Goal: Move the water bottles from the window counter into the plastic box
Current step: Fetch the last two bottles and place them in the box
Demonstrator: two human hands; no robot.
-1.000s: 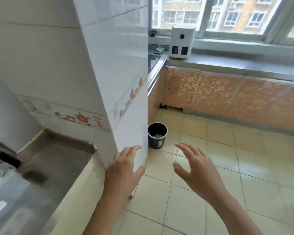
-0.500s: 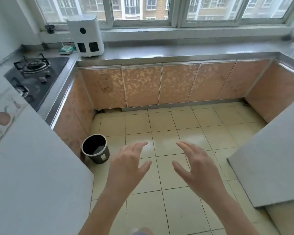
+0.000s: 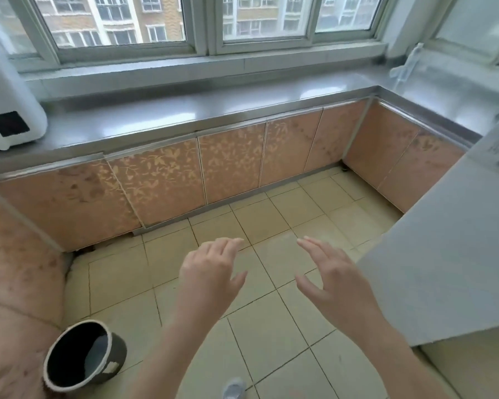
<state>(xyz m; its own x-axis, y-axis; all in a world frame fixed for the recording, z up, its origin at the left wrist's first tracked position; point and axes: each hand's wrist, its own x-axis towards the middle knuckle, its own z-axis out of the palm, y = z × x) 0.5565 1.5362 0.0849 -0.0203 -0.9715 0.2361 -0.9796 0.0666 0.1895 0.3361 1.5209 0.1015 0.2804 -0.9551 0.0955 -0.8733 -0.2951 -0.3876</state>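
The steel window counter (image 3: 213,110) runs under the windows and turns toward me at the right corner. I see no water bottle that I can name for certain. A pale, blurred clear shape (image 3: 408,64) stands on the counter's far right corner; what it is I cannot tell. No plastic box is in view. My left hand (image 3: 211,272) and my right hand (image 3: 332,275) hover side by side over the tiled floor, palms down, fingers spread, holding nothing.
A white appliance (image 3: 9,105) stands on the counter at the left. On the floor at lower left sits a black round bin (image 3: 84,355). A large white flat surface (image 3: 444,269) juts in from the right. Orange cabinet doors (image 3: 231,168) line the counter's front.
The view has swung right, away from the tiled wall and past the stove, onto the window counter, and moved closer. Both hands stay open and empty in front of me.
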